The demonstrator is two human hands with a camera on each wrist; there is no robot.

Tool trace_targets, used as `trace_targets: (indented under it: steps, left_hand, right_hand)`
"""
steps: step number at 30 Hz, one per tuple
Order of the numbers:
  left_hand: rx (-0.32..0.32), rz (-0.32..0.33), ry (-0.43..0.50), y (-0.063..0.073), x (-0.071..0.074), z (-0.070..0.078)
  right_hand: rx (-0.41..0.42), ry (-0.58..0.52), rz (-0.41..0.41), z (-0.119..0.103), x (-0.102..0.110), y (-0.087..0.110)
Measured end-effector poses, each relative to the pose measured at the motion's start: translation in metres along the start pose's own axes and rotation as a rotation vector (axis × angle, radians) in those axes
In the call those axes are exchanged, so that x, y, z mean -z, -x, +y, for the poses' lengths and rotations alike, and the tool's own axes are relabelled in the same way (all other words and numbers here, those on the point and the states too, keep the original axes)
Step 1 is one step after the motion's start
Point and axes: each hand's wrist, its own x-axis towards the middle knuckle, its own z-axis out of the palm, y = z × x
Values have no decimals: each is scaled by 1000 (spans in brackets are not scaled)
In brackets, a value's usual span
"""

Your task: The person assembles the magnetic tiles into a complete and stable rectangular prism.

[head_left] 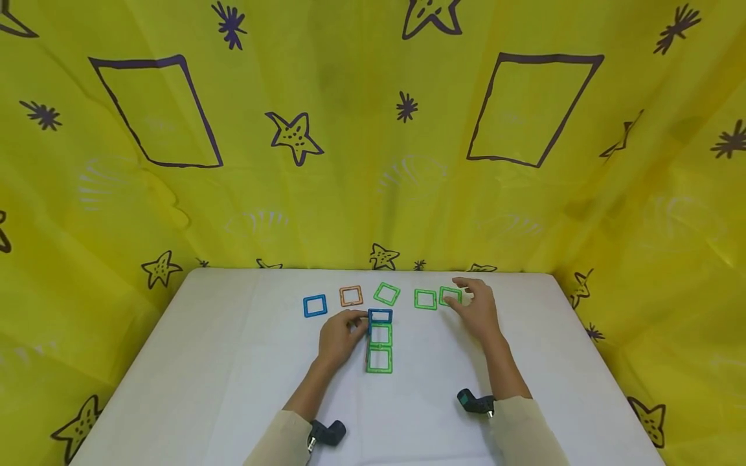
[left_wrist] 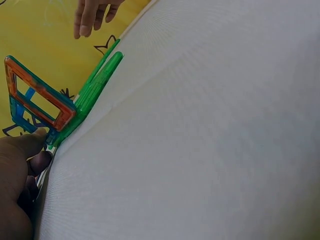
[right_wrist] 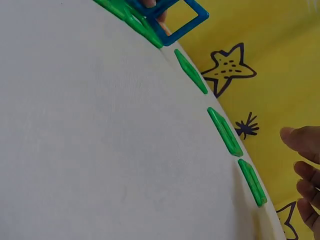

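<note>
Two green square magnetic tiles, the near one point(head_left: 379, 360) and the far one point(head_left: 381, 334), lie end to end on the table. A blue magnetic tile point(head_left: 380, 311) stands up at their far end, and an orange magnetic tile point(left_wrist: 64, 119) stands beside it along the left side. My left hand point(head_left: 339, 338) pinches the blue tile near its lower left corner, thumb and fingertips close to where the two upright tiles meet. My right hand point(head_left: 478, 309) hovers with spread, slightly bent fingers over the rightmost green tile point(head_left: 451, 288), holding nothing.
Along the back of the white table point(head_left: 245, 362) lie several loose square frames: a blue tile point(head_left: 315, 314), an orange tile point(head_left: 351, 303), a tilted green tile point(head_left: 380, 300) and another green tile point(head_left: 425, 307). A yellow patterned curtain point(head_left: 350, 194) hangs behind.
</note>
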Motion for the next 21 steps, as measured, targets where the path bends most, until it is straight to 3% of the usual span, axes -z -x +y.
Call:
trace_targets:
  steps: [10, 14, 21]
  left_hand:
    - [7, 2, 0, -1, -2, -2]
    - [4, 5, 1, -1, -2, -3]
    - [-13, 10, 8, 0, -1, -3]
  right_hand:
    - [-187, 126, -117, 14, 2, -5]
    - [-217, 167, -145, 21, 1, -6]
    - [-198, 215, -166, 22, 0, -8]
